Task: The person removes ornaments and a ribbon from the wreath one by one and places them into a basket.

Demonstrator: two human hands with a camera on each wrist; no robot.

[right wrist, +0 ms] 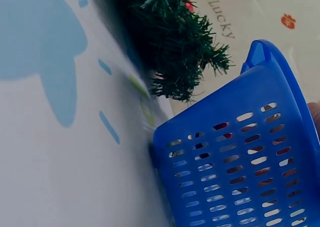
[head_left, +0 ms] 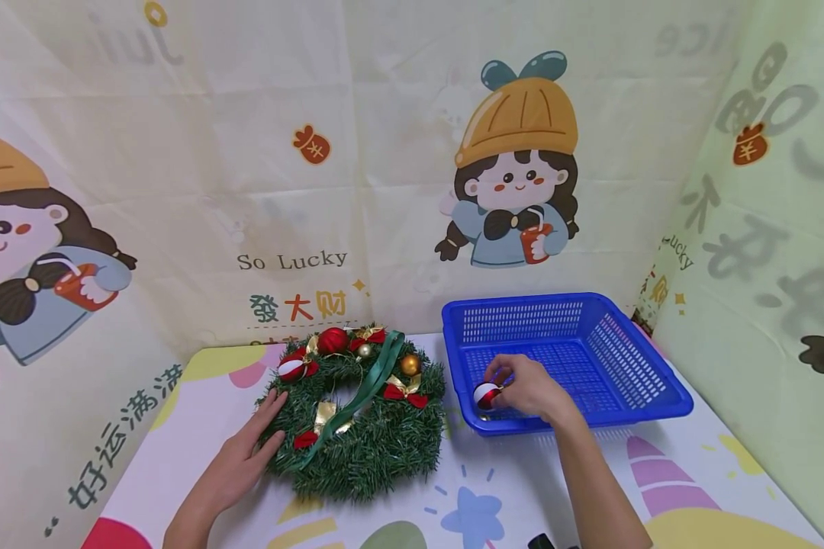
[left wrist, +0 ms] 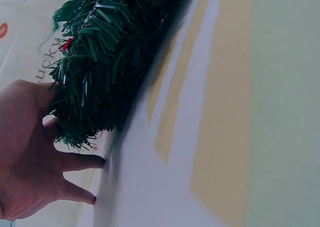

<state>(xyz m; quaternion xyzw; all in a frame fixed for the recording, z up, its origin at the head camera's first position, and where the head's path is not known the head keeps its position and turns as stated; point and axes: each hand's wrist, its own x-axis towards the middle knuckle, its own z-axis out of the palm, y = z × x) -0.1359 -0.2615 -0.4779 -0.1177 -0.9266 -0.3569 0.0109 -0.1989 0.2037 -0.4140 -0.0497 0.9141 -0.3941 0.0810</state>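
A green Christmas wreath [head_left: 378, 457] lies on the table, decorated with red and gold baubles, small bows and a green ribbon [head_left: 367, 393]. My left hand [head_left: 236, 461] rests against its left edge; in the left wrist view the fingers [left wrist: 82, 161] are spread beside the needles. Inside the near left corner of the blue plastic basket [head_left: 563, 422], my right hand [head_left: 525, 389] holds a red and white bauble [head_left: 484, 396] with its fingertips. The right wrist view shows mostly the basket's slotted wall [right wrist: 235, 152], which hides most of that hand.
A small gold item [head_left: 484, 417] shows in the basket below the bauble. A black object [head_left: 541, 542] lies at the table's front edge. Printed cloth [head_left: 398, 191] hangs behind and on both sides. The basket stands right of the wreath, with a narrow gap between them.
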